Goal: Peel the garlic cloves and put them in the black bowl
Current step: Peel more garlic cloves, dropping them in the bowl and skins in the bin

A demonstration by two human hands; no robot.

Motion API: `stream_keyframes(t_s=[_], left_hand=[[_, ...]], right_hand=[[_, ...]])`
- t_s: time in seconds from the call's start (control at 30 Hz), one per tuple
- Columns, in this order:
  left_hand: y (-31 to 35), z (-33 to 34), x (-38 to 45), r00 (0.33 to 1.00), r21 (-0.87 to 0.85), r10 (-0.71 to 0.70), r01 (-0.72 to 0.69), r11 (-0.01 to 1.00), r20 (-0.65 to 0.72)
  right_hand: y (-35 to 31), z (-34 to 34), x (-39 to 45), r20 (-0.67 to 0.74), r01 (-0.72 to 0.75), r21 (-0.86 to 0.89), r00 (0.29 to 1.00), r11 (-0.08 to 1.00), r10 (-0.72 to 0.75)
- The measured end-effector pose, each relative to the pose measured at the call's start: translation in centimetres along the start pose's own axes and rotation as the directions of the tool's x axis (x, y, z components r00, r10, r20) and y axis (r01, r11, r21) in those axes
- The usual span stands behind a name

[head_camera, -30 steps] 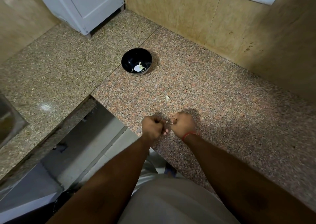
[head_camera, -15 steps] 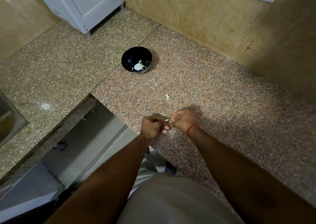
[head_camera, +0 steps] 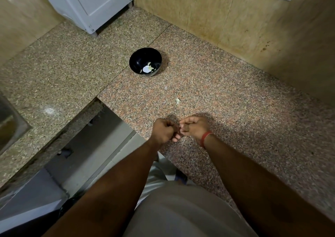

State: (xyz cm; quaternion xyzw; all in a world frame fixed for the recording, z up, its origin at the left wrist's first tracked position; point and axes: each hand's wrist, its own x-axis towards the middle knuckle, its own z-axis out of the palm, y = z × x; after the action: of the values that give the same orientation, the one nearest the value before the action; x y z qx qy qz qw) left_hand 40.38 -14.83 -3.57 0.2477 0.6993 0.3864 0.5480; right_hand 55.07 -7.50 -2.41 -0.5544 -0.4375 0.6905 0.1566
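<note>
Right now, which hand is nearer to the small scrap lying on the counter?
Right. The right hand is just below the scrap; the left hand is lower and further left.

The countertop [head_camera: 226, 95] is speckled granite, polished smooth with a dull sheen. The black bowl [head_camera: 143, 58] looks glossy, catching a highlight inside. Wall tiles [head_camera: 208, 14] are beige, mottled and stained, with a matt look. The white appliance [head_camera: 90, 3] has smooth, satin-finished panels. A sink [head_camera: 9, 126] at left looks like dull metal.
</note>
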Motion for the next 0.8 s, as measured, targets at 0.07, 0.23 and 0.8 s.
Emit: stream_keyframes(t_s=[0.07,0.23,0.8], left_hand=[[0.2,-0.3,0.1,0.999,0.006,-0.033,0.032,0.999,0.021],[0.6,-0.7,0.1,0.997,0.016,-0.065,0.064,0.998,0.031],[0.9,-0.3,-1.0,0.983,0.138,0.175,-0.18,0.974,0.048]], right_hand=[[0.1,0.0,0.2,0.013,0.008,-0.019,1.0,1.0,-0.007],[-0.3,0.1,0.3,0.046,0.003,-0.019,0.999,1.0,-0.002],[-0.1,-0.7,0.8,0.01,-0.117,0.156,0.993,0.981,0.117]])
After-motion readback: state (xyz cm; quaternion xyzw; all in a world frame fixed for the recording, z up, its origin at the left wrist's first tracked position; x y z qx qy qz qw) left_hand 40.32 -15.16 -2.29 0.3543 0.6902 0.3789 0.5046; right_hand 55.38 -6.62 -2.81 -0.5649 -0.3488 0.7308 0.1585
